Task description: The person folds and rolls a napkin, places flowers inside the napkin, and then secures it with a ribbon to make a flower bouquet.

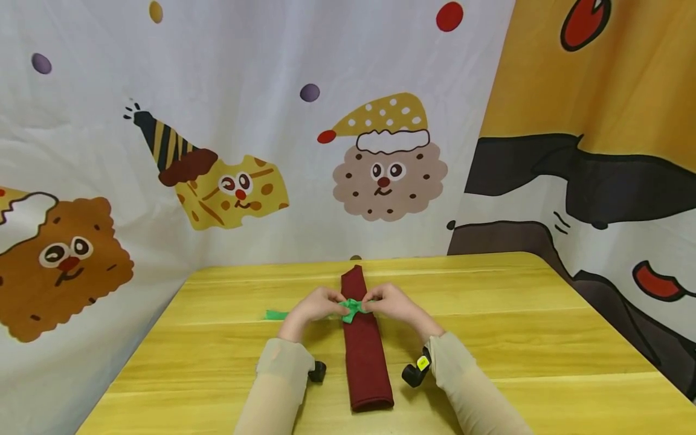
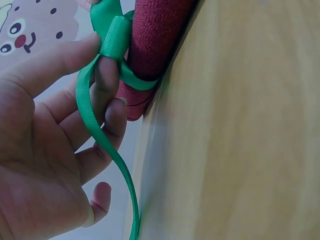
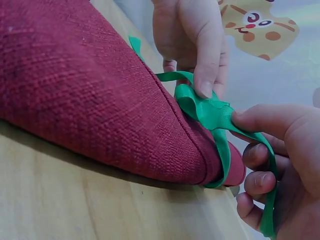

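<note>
A dark red cloth roll [image 1: 368, 362] lies lengthwise on the table, with a green ribbon [image 1: 352, 310] passed around it and looped into a bow on top. My left hand [image 1: 319, 305] pinches the bow's left side between thumb and forefinger; in the left wrist view a ribbon tail [image 2: 112, 150] hangs down across its fingers. From the right, my right hand [image 1: 393, 302] pinches the other side, and the right wrist view has a second tail [image 3: 270, 200] running down past its curled fingers. The ribbon band [image 3: 225, 160] sits snugly round the cloth.
The wooden table [image 1: 489, 326] spreads out on both sides of the roll. A loose ribbon end [image 1: 276, 315] lies on it to the left. Behind the table hangs a curtain [image 1: 261, 72] printed with cartoon biscuits and cheese. Dark wrist cameras [image 1: 415, 373] sit beneath the sleeves.
</note>
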The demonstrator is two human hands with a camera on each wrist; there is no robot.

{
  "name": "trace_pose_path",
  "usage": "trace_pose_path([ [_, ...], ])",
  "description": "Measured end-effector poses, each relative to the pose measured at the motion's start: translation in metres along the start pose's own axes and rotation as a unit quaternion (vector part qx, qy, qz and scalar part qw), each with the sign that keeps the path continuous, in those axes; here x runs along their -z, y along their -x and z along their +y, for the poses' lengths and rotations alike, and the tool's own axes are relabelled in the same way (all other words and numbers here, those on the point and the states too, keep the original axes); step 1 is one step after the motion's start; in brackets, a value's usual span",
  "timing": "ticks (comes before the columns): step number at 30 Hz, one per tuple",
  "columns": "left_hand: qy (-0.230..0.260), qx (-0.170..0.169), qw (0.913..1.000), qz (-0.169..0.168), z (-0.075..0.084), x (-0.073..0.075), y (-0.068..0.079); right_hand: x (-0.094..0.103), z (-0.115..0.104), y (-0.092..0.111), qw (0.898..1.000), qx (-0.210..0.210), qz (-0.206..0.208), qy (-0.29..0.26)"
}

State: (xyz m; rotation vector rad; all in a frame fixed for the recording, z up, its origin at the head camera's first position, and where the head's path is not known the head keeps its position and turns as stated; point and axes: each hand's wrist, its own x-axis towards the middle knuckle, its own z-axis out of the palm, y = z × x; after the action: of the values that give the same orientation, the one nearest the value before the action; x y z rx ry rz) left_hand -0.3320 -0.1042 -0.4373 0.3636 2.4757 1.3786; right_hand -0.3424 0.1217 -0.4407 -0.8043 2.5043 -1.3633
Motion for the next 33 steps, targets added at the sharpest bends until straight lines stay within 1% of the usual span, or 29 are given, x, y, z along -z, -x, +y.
trace_pose_path([
  [7,0.005,-0.001,1.0,-0.005,-0.001,0.001,-0.002,-0.002,-0.003,-0.001,1.0,-0.015,0.019,0.001],
  [12,0.004,-0.012,0.9999,-0.009,-0.001,0.002,-0.002,-0.012,-0.006,-0.003,0.999,-0.01,0.033,0.001],
  [17,0.002,-0.021,0.9997,-0.013,0.0,0.002,-0.002,-0.019,-0.004,-0.004,0.999,-0.012,0.035,0.01],
  [20,0.004,-0.017,0.9998,-0.012,0.0,0.001,-0.001,-0.017,-0.004,-0.004,0.999,-0.018,0.032,0.006],
  [28,0.001,-0.013,0.9999,-0.007,0.001,0.001,-0.001,0.004,0.003,-0.001,0.999,-0.026,0.017,-0.008],
  [31,0.004,-0.01,0.9999,-0.008,0.001,0.001,-0.001,0.006,0.001,0.0,0.999,-0.033,0.021,-0.009],
  [33,0.004,-0.01,0.9999,-0.008,0.001,0.001,0.0,0.004,0.0,0.0,0.999,-0.025,0.019,-0.008],
])
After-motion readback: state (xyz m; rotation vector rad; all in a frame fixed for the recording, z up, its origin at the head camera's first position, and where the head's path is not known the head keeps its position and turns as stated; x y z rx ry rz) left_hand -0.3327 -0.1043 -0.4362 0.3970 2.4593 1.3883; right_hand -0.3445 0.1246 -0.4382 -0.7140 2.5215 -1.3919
